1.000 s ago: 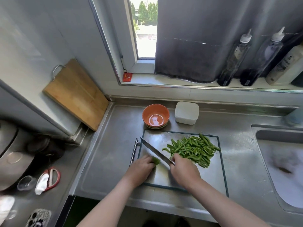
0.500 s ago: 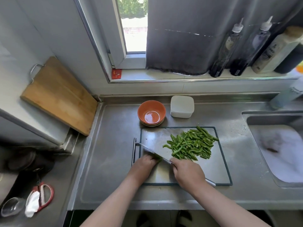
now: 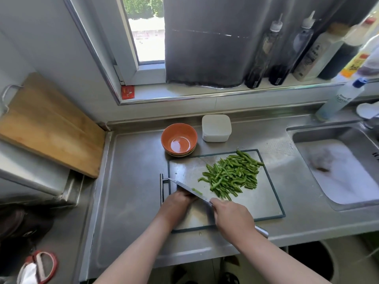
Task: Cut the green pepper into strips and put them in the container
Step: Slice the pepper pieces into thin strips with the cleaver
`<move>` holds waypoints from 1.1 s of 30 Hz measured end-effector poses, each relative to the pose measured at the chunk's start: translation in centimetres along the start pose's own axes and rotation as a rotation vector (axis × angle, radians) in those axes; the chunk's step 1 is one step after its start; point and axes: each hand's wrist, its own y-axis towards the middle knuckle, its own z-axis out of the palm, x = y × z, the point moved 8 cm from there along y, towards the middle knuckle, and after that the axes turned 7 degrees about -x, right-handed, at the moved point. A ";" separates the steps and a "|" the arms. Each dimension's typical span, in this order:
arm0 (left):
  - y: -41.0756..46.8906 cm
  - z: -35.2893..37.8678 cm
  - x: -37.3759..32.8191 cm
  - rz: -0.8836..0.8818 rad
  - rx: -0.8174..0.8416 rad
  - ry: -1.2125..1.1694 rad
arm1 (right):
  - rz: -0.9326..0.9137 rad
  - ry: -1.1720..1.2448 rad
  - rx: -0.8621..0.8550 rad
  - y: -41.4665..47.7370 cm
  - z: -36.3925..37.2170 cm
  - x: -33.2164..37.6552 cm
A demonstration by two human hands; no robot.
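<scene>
Lying heaped, thin green pepper strips (image 3: 231,177), cutting board (image 3: 266,201)

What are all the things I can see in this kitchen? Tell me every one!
pepper strips: one pile, green, on the steel board
steel board: one, grey, on the counter
knife: one, silver, over the board
bowls: a stack, orange, behind the board
container: one, white, beside the bowls
wooden board: one, tan, leaning at left
bottles: several, on the sill
sink: one, at right
left hand: on the board
right hand: holding the knife
</scene>
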 end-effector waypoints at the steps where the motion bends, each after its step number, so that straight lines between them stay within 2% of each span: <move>1: 0.1 -0.2 0.0 0.004 -0.015 -0.003 | 0.005 -0.004 0.006 0.1 0.1 0.0; 9: 0.2 -0.7 -0.4 0.018 -0.073 -0.006 | 0.005 0.036 0.058 0.4 0.6 -0.5; 18: -0.2 1.3 1.4 -0.067 -0.074 -0.037 | 0.016 0.105 0.121 2.1 2.4 -1.0; 27: 0.1 -0.9 0.2 0.012 -0.213 -0.124 | 0.034 0.195 0.157 5.2 2.9 0.1; 33: 0.1 -1.0 -0.5 0.083 -0.228 -0.023 | 0.070 0.243 0.120 4.1 2.0 -2.5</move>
